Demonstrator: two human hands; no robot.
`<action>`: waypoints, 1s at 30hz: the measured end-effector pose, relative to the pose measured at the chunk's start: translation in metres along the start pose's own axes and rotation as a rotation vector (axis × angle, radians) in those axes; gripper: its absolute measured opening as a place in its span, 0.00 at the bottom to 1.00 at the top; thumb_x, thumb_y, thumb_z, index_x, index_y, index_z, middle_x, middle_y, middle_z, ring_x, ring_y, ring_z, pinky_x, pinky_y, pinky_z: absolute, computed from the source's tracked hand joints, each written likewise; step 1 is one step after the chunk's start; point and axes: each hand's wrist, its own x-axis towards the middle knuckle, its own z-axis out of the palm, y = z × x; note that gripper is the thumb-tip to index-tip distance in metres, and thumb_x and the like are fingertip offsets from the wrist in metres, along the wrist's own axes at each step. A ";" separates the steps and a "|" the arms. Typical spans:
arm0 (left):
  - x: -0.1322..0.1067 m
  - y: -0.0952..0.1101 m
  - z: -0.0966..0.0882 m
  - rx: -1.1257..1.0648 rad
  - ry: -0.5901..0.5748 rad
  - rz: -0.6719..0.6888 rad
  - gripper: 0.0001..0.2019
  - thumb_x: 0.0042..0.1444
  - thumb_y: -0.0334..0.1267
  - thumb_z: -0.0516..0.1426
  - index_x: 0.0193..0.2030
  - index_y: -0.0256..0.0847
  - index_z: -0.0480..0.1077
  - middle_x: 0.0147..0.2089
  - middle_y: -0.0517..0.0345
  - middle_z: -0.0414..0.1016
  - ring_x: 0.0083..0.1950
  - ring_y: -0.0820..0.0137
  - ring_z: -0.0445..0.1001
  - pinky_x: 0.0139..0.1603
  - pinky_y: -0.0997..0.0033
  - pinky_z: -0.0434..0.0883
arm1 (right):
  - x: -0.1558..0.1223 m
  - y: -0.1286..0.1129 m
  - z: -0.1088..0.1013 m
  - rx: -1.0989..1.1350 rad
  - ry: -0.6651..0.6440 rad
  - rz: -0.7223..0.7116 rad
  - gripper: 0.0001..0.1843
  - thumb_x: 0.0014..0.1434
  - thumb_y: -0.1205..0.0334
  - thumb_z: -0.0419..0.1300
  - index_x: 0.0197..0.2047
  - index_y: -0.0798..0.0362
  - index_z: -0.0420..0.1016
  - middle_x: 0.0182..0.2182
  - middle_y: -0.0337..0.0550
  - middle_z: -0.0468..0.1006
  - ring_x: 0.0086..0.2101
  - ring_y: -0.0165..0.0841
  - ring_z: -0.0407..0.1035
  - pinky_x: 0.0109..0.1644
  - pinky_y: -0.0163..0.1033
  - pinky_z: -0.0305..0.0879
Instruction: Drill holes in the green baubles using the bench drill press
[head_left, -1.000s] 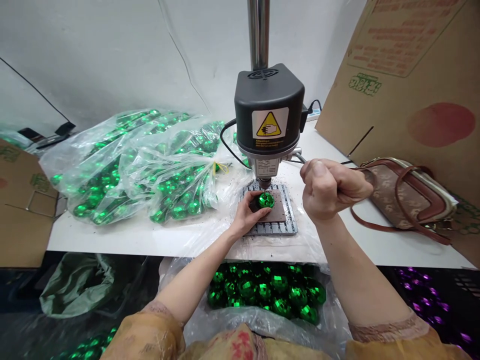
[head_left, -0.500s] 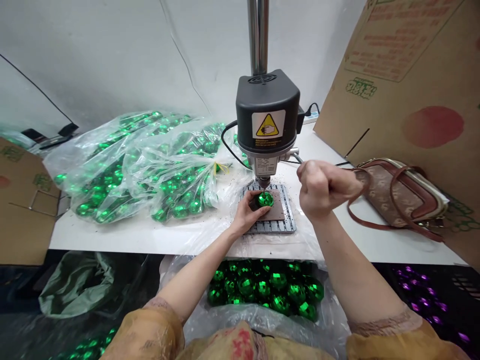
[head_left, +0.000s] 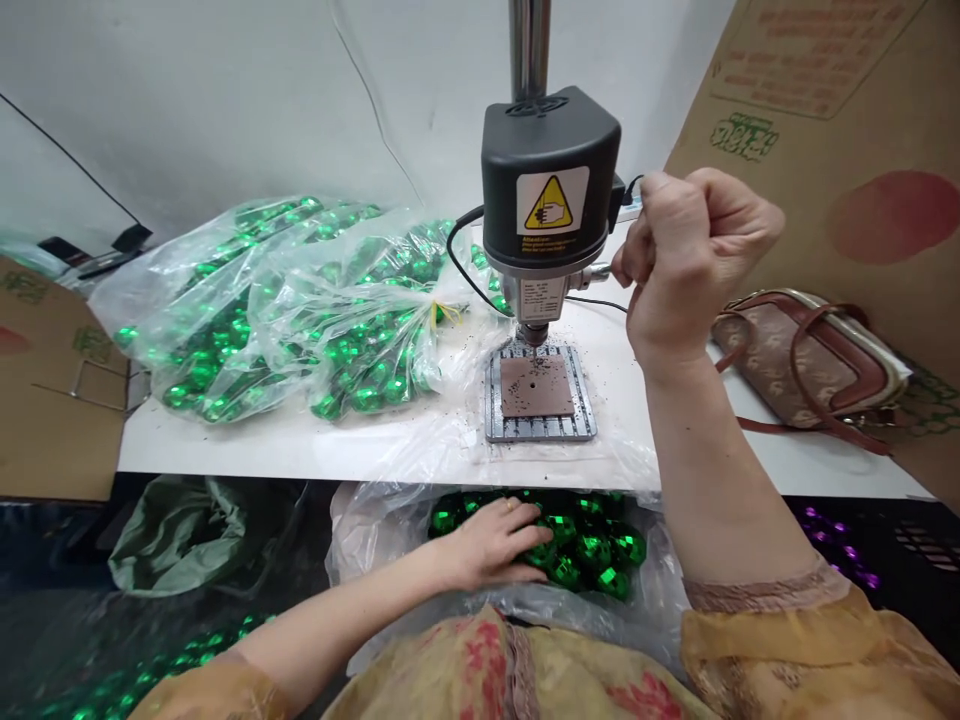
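In the head view, my left hand [head_left: 499,543] rests over shiny green faceted balls [head_left: 592,547] in a clear plastic bag [head_left: 375,540] below the table edge. Its fingers are spread on the balls; whether any ball lies under the palm is hidden. My right hand [head_left: 694,265] is raised beside a small black drill press [head_left: 551,185], closed round the end of its feed lever [head_left: 598,273]. Under the chuck [head_left: 533,333], a brown square pad [head_left: 555,390] with a small dark hole lies on the slotted metal base [head_left: 540,430], with dark shavings about it.
Tied clear bags of green balls [head_left: 367,370] lie on the white table [head_left: 240,447] at left. A brown handbag [head_left: 787,360] and a large cardboard box [head_left: 825,120] stand at right. Another cardboard box [head_left: 56,400] is at far left. Purple balls [head_left: 832,540] show low at right.
My left hand has left the drill base, where it held a green ball, and come down onto the balls in the bag. My right hand has risen with the lever; the pad now holds no ball.
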 end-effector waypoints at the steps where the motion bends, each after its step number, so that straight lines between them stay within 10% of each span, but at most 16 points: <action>1: -0.008 0.000 0.009 0.023 -0.035 0.004 0.26 0.60 0.53 0.61 0.64 0.49 0.71 0.56 0.44 0.79 0.47 0.54 0.80 0.48 0.58 0.75 | 0.000 0.000 0.000 0.033 0.005 -0.003 0.28 0.57 0.67 0.64 0.15 0.48 0.51 0.10 0.29 0.52 0.12 0.20 0.46 0.16 0.36 0.40; 6: -0.015 -0.003 0.016 0.149 0.044 0.167 0.24 0.64 0.44 0.58 0.67 0.53 0.68 0.61 0.52 0.78 0.54 0.58 0.80 0.55 0.61 0.77 | -0.002 -0.002 0.001 0.036 0.002 -0.005 0.28 0.59 0.65 0.63 0.16 0.50 0.50 0.10 0.27 0.52 0.12 0.18 0.47 0.17 0.31 0.42; 9: 0.006 -0.019 -0.019 0.205 0.366 0.309 0.19 0.59 0.29 0.56 0.55 0.48 0.73 0.53 0.53 0.82 0.53 0.62 0.80 0.57 0.61 0.78 | -0.005 -0.004 0.000 0.043 -0.017 -0.021 0.26 0.60 0.69 0.60 0.16 0.52 0.50 0.11 0.27 0.53 0.13 0.17 0.48 0.18 0.30 0.42; 12: 0.040 -0.056 -0.075 0.269 0.683 0.127 0.14 0.55 0.22 0.52 0.40 0.44 0.74 0.43 0.55 0.82 0.50 0.63 0.81 0.54 0.58 0.78 | -0.007 -0.006 -0.001 0.051 -0.017 -0.019 0.25 0.59 0.73 0.58 0.16 0.52 0.52 0.10 0.27 0.53 0.13 0.17 0.48 0.17 0.32 0.41; 16: 0.100 -0.123 -0.143 0.203 0.602 -0.583 0.14 0.51 0.20 0.51 0.30 0.40 0.73 0.36 0.51 0.80 0.45 0.60 0.80 0.53 0.57 0.75 | -0.008 -0.007 -0.002 0.037 -0.011 -0.009 0.24 0.57 0.71 0.58 0.14 0.52 0.53 0.10 0.28 0.54 0.13 0.19 0.49 0.18 0.35 0.43; 21: 0.161 -0.179 -0.168 0.122 0.539 -0.582 0.14 0.48 0.20 0.55 0.37 0.38 0.77 0.46 0.45 0.81 0.54 0.54 0.77 0.61 0.54 0.70 | -0.008 -0.007 -0.003 0.015 0.009 0.019 0.23 0.55 0.69 0.60 0.14 0.51 0.54 0.10 0.29 0.53 0.13 0.21 0.49 0.18 0.37 0.43; 30: 0.212 -0.205 -0.155 -0.109 0.556 -0.553 0.14 0.47 0.24 0.67 0.41 0.36 0.76 0.50 0.45 0.79 0.57 0.52 0.73 0.63 0.54 0.69 | -0.010 -0.009 -0.002 0.004 0.004 0.039 0.25 0.55 0.70 0.60 0.14 0.52 0.51 0.11 0.29 0.53 0.13 0.21 0.48 0.18 0.36 0.42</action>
